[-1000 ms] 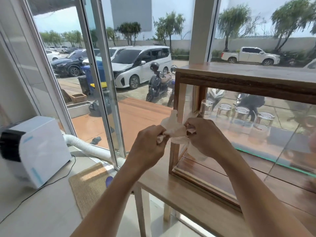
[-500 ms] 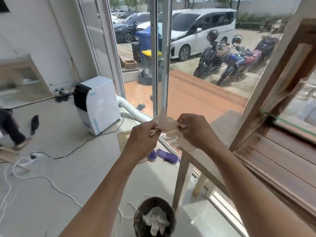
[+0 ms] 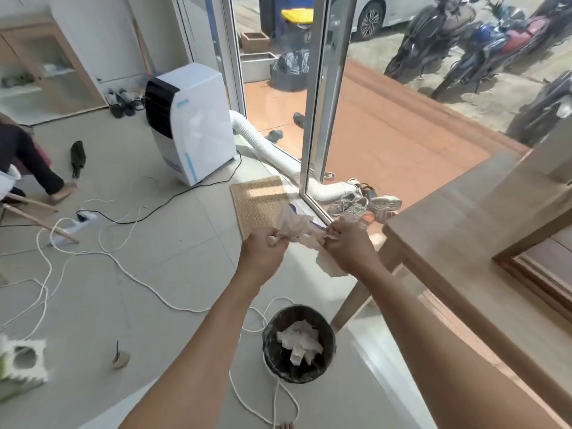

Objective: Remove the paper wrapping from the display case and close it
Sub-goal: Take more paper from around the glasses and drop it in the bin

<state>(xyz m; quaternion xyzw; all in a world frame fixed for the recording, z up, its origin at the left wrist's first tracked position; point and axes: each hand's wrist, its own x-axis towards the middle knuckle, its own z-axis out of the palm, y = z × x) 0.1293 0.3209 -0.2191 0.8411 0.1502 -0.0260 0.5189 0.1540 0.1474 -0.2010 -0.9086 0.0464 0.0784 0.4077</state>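
Observation:
Crumpled pale paper wrapping (image 3: 297, 230) is stretched between both hands above the floor. My left hand (image 3: 261, 253) is closed on its left end, and my right hand (image 3: 349, 249) grips the right end, with a loose flap hanging below. Almost straight under the hands stands a dark round bin (image 3: 298, 345) with more crumpled paper inside. Only the wooden base frame of the display case (image 3: 538, 270) shows at the right edge, on a wooden table (image 3: 464, 212).
A white portable air cooler (image 3: 192, 119) with a hose stands by the glass door frame (image 3: 315, 103). White rope and black cables lie across the tiled floor (image 3: 139, 274). A woven mat (image 3: 260, 205) and several shoes (image 3: 362, 205) lie near the door. A person's leg (image 3: 34, 162) shows at the left.
My view has swung left and down, away from the display case toward the floor and bin. Both hands still hold the paper and have carried it off the table's side.

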